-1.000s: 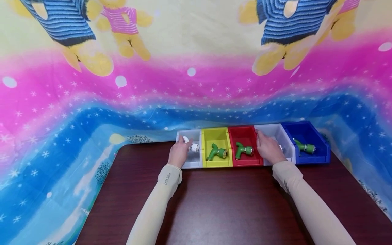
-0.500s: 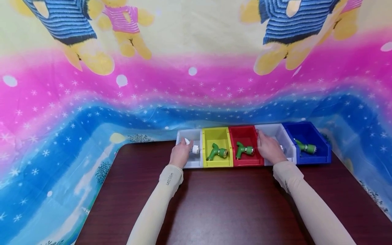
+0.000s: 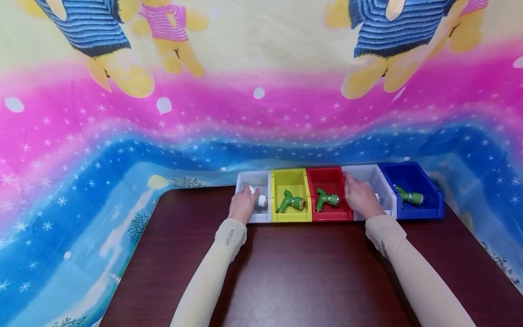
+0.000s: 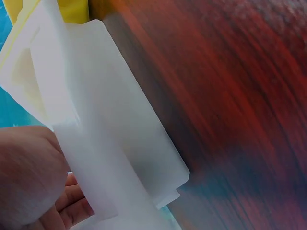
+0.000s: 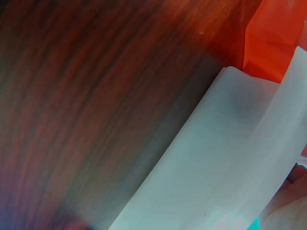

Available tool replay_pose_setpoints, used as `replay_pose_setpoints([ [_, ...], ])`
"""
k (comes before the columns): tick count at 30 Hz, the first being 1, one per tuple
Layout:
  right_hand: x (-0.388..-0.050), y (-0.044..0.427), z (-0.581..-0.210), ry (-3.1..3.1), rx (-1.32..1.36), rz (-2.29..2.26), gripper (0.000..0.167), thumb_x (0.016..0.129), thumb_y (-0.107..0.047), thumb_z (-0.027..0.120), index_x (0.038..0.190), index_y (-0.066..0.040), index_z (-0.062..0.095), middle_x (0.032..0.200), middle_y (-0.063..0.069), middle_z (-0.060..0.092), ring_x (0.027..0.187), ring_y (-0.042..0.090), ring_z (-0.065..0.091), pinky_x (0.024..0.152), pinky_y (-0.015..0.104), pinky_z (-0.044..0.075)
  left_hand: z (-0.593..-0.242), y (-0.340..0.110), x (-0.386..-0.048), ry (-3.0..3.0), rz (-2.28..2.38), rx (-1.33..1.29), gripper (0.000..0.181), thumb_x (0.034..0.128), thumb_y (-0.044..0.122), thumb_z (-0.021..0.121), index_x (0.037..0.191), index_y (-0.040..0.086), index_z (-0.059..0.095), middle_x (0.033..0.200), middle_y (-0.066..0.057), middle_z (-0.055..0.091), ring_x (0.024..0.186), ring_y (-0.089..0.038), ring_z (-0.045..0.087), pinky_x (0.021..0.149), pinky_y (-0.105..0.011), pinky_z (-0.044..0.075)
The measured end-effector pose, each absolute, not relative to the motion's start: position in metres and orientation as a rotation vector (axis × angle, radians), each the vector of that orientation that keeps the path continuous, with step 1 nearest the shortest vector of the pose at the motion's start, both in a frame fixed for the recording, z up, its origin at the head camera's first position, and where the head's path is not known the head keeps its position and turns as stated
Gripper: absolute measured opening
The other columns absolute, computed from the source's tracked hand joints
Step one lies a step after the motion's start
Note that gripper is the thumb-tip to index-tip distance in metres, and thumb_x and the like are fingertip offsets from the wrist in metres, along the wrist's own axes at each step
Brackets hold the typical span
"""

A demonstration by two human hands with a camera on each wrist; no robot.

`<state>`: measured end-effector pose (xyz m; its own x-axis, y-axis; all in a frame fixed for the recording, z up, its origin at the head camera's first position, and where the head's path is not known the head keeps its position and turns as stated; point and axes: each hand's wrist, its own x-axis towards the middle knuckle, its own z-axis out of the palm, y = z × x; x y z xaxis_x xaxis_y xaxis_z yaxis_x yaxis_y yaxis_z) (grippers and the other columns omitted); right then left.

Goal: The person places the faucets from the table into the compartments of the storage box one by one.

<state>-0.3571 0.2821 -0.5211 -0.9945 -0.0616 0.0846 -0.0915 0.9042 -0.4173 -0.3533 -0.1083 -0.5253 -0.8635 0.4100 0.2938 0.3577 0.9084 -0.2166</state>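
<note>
A row of joined plastic bins stands along the table's far edge. In the head view my left hand (image 3: pixel 242 204) reaches into the leftmost white bin (image 3: pixel 258 218), its fingers holding a small white faucet (image 3: pixel 262 200) by its narrow end. The ridged round end points right. My right hand (image 3: pixel 362 198) is inside the other white bin (image 3: pixel 369 172), close to the wall beside the red bin. A white ridged end (image 3: pixel 377 197) peeks out on its right; the hand hides the rest, so a grip cannot be made out. Bin fronts hide most of both hands in the wrist views.
Between the white bins, the yellow bin (image 3: pixel 291 178) and red bin (image 3: pixel 327 176) each hold a green faucet (image 3: pixel 328 199). A blue bin (image 3: pixel 435 209) at the right end holds another green faucet (image 3: pixel 411 197). A patterned cloth (image 3: pixel 261 122) hangs behind the dark wooden table (image 3: pixel 302 272).
My left hand has shifted slightly right and the white faucet in it has turned and come a little lower. The right hand stays in place. The head view has drifted slightly.
</note>
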Motion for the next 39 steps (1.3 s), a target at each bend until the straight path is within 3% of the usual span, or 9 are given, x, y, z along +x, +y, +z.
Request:
replay_pose_setpoints([
  [8, -0.3579, 0.2824, -0.5214, -2.989, 0.143, 0.649, 0.053, 0.113, -0.029, 0.026, 0.161, -0.007, 0.029, 0.143, 0.03, 0.056, 0.122, 0.053, 0.058, 0.107, 0.067, 0.044, -0.523, -0.1042, -0.3533, -2.797, 0.287, -0.539, 0.045, 0.1017, 0.001, 0.058, 0.142, 0.018, 0.065, 0.115, -0.024, 0.065, 0.063, -0.022, 0.062, 0.058, -0.035, 0.059],
  [27, -0.3596, 0.2821, -0.5224, -3.019, 0.112, 0.655, 0.056, 0.112, -0.031, 0.026, 0.164, -0.009, 0.024, 0.154, 0.029, 0.047, 0.13, 0.054, 0.052, 0.111, 0.068, 0.04, -0.529, -0.1036, -0.3591, -2.849, 0.408, -0.544, 0.045, 0.1036, 0.005, 0.056, 0.146, 0.019, 0.061, 0.123, -0.021, 0.067, 0.077, -0.025, 0.067, 0.067, -0.036, 0.06],
  [39, -0.3585, 0.2832, -0.5215, -2.984, 0.151, 0.652, 0.054, 0.112, -0.029, 0.025, 0.162, -0.007, 0.029, 0.147, 0.031, 0.052, 0.123, 0.055, 0.057, 0.107, 0.068, 0.043, -0.5279, -0.1042, -0.359, -2.834, 0.483, -0.569, 0.044, 0.1041, 0.007, 0.055, 0.146, 0.017, 0.061, 0.121, -0.019, 0.069, 0.073, -0.023, 0.065, 0.068, -0.035, 0.059],
])
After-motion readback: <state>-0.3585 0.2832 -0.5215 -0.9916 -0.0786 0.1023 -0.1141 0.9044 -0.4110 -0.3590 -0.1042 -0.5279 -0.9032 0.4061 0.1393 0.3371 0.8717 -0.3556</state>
